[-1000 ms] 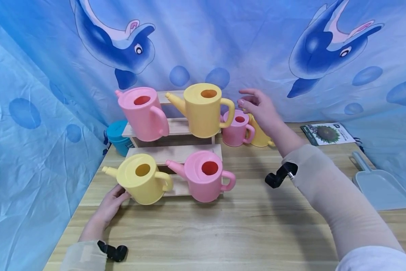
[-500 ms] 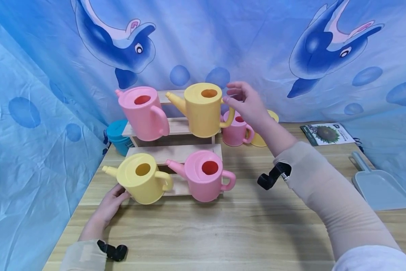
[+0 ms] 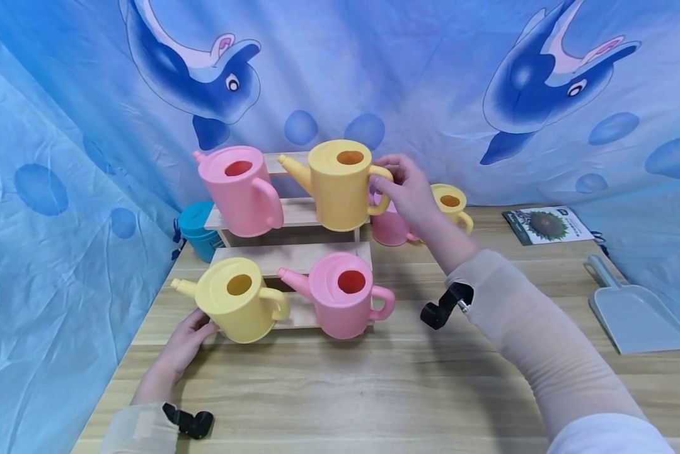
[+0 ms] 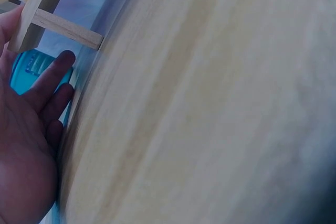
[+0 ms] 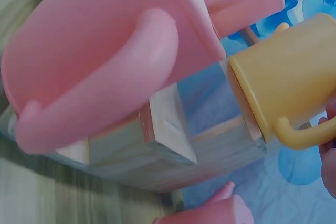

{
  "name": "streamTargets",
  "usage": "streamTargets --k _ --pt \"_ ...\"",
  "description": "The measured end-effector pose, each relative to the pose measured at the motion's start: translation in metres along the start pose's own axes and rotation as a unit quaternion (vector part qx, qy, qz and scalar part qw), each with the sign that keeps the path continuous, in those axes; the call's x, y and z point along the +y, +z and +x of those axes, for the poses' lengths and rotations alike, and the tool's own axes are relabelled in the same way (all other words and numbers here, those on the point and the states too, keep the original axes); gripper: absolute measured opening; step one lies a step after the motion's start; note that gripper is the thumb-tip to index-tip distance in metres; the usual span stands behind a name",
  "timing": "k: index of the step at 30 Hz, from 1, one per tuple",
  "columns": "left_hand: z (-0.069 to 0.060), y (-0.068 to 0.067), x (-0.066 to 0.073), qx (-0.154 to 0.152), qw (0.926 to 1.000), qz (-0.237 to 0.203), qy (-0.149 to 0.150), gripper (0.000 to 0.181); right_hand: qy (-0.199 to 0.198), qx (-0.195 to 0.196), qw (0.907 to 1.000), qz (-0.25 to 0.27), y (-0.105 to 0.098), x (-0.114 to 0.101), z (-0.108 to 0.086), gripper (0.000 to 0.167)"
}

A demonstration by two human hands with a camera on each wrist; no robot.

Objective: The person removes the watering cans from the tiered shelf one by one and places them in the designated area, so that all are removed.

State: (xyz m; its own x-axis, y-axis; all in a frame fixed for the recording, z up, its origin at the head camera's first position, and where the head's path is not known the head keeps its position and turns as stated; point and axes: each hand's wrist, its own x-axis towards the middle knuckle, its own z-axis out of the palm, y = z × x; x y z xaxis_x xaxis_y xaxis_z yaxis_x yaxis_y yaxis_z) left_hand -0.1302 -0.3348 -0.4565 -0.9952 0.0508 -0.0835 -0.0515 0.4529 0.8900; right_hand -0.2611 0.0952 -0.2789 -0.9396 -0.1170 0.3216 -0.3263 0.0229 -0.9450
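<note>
A wooden tiered shelf (image 3: 294,260) bears two pink and two yellow watering cans. My right hand (image 3: 406,192) pinches the handle of the upper yellow watering can (image 3: 342,192), which stands at the upper right; the right wrist view shows my fingertips (image 5: 329,174) at that handle. To its left is a tilted pink watering can (image 3: 239,198). Lower down are another yellow watering can (image 3: 234,309) and another pink watering can (image 3: 340,309). My left hand (image 3: 182,347) rests at the shelf's lower left corner, thumb against the board (image 4: 31,30), the visible fingers extended beside it.
Behind my right hand, another pink can (image 3: 391,228) and another yellow can (image 3: 449,198) stand on the table. A teal container (image 3: 199,230) sits behind the shelf's left side. At right lie a sunflower packet (image 3: 548,225) and a grey dustpan (image 3: 640,315).
My right hand has moved left and taken hold of the upper yellow can's handle. The back yellow can has come into fuller view. My left hand and the shelf have stayed put.
</note>
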Motion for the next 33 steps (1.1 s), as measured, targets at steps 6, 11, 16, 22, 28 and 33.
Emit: streamTargets --k 6,11,16,22,28,33 --pt "-0.001 -0.001 0.003 -0.003 1.0 0.002 -0.001 0.061 0.011 0.022 0.9971 0.073 0.008 0.002 -0.002 0.018" --pt "-0.001 0.0 0.003 -0.005 1.0 0.002 0.001 0.061 0.006 0.052 0.9961 0.071 0.005 0.004 -0.004 0.014" --pt "-0.002 0.001 0.002 -0.004 0.9999 0.013 0.002 0.059 -0.003 0.065 0.9953 0.072 -0.002 0.005 -0.005 0.016" --pt "-0.003 0.001 -0.001 0.001 0.9997 0.024 0.003 0.056 0.001 0.076 0.9949 0.066 -0.012 0.004 -0.005 0.02" --pt "-0.002 0.0 0.0 0.008 0.9995 0.03 0.004 0.052 -0.001 0.112 0.9897 0.089 -0.026 -0.001 -0.003 0.02" --pt "0.0 0.002 0.001 0.009 0.9994 0.032 0.009 0.05 -0.032 0.136 0.9787 0.15 -0.042 -0.005 -0.004 0.013"
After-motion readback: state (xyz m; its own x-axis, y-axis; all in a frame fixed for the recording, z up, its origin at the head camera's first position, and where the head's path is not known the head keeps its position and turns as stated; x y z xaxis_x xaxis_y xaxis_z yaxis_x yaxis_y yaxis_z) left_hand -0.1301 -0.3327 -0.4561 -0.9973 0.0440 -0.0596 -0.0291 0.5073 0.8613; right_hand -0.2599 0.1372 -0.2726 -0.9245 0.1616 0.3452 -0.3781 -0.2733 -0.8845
